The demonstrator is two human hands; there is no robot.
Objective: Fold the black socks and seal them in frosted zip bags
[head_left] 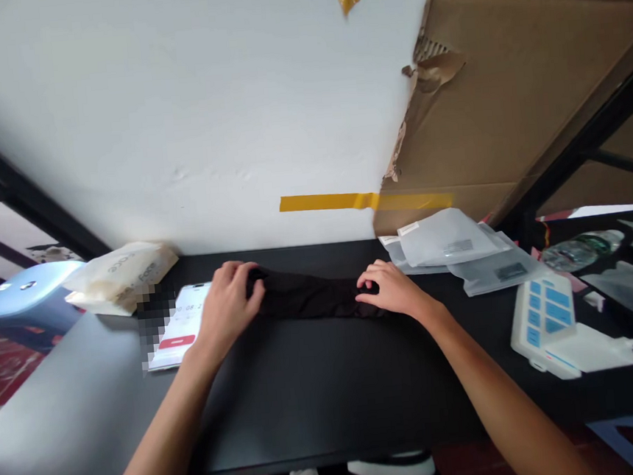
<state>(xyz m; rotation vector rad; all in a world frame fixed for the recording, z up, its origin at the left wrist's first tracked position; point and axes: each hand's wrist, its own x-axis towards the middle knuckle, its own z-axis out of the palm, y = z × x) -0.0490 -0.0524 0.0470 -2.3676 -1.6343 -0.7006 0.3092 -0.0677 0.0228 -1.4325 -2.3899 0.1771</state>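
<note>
A strip of black folded cloth lies across the back of the black tabletop. At its left end my left hand is closed, thumb and fingers pinching the fabric. The other end is pinched by my right hand, fingers curled. Between the hands the cloth stretches out in a low, wrinkled band; its exact kind cannot be made out against the dark table. A phone with a lit timer screen lies just left of my left forearm.
Tissue pack and blue bin stand at left. To the right are translucent plastic bags, a white power strip with a plugged-in charger, and a plastic bottle. A white wall and cardboard rise behind.
</note>
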